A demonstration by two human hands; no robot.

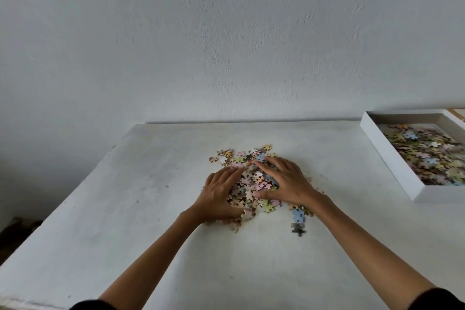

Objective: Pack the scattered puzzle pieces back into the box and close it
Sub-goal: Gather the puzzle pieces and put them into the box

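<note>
A heap of small pastel puzzle pieces [253,184] lies in the middle of the white table [125,209]. My left hand [219,196] rests flat against the heap's left side, fingers spread and pointing forward. My right hand [286,181] lies on the heap's right side, fingers spread over the pieces, thumb tucked low. Both hands cup the heap between them. A few loose pieces [298,220] sit just under my right wrist, and others [241,155] lie beyond my fingertips. The open white box [392,158], part filled with pieces, stands at the right.
A plain white wall rises right behind the table's far edge. The table's left edge drops off to a dark floor area [15,231]. A strip of brown board [458,113] shows behind the box at the far right.
</note>
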